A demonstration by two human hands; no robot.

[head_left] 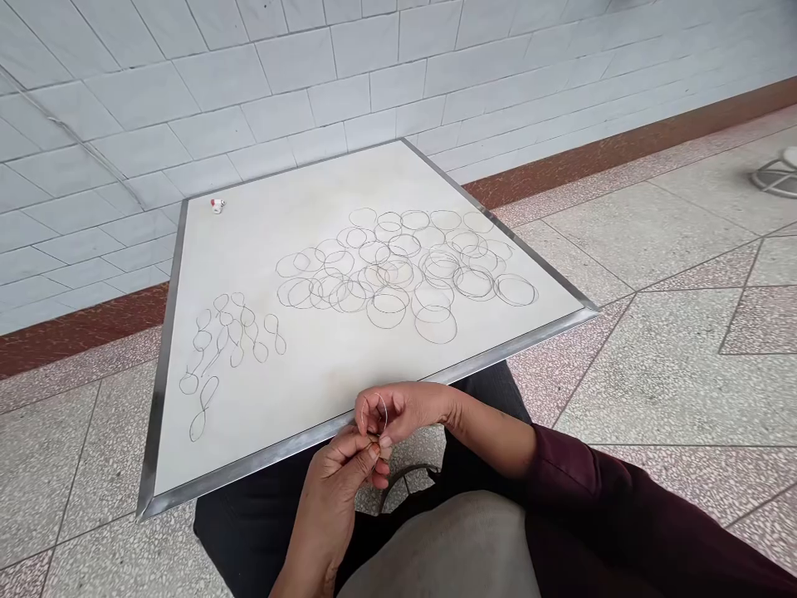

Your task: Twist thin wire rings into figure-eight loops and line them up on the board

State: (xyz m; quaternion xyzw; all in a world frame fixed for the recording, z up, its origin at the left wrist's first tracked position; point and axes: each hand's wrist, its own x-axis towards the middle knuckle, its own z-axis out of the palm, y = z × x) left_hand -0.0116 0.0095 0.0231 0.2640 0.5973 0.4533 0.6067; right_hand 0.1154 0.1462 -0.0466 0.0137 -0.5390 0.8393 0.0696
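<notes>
My left hand [339, 469] and my right hand [404, 413] meet just off the table's near edge, above my lap. Between their fingertips is a thin wire loop [385, 404], its upper part standing up in front of the right fingers. Both hands are closed on it in a pinch; the fingers hide its lower part. On the table to the left lie several wires twisted into figure-eight shapes [276, 334]. Toward the middle and right spreads a large group of round wire rings [387, 307], many overlapping.
The white tabletop [299, 382] has a metal edge strip [267, 457]. A small red and white object [217, 205] sits at its far left corner. Behind stands a white tiled wall [299, 66]. Part of a round stool [775, 173] shows on the speckled floor at far right.
</notes>
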